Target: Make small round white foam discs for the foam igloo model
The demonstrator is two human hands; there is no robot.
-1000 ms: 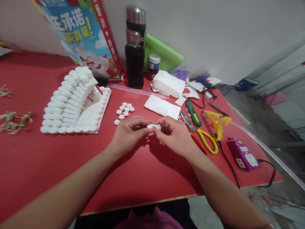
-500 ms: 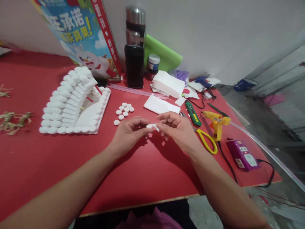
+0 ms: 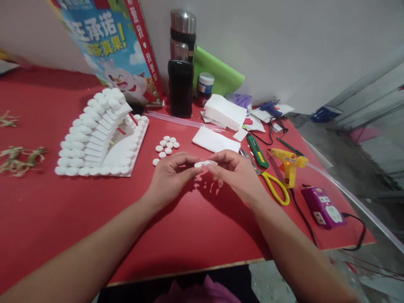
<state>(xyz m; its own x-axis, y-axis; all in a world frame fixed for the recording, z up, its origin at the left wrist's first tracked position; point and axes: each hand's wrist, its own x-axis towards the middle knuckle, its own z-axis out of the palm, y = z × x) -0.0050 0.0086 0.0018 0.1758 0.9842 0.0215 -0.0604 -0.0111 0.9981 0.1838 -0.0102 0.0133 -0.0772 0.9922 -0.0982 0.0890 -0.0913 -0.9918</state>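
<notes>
Head view: left grip (image 3: 173,176) and right grip (image 3: 236,176) meet above the red counter (image 3: 202,231) — thumb and fingers of each are closed on a small white piece (image 3: 205,163). The piece lies between the two sets of fingertips, raised off the surface; its exact shape is partly hidden by the fingers.

Loose white discs (image 3: 159,148) lie flat just beyond the left grip, to its left. Farther left, well apart from it, sits a white stepped model (image 3: 94,147), edged with similar discs. Folded white paper (image 3: 216,139) rests beyond both grips, nearer the right one.

To the right of the right grip: green cutter (image 3: 257,150), yellow-handled scissors (image 3: 276,189), partly covered by the hand, then a yellow glue gun (image 3: 289,166) with an orange light showing. Purple power box (image 3: 323,208) stands farther right, nearer the counter's edge, its indicator lit red.

Beyond the grips, toward the wall: black upright object (image 3: 181,88) in front of a steel flask (image 3: 183,25) — white-lidded jar (image 3: 205,84) to its right.
</notes>
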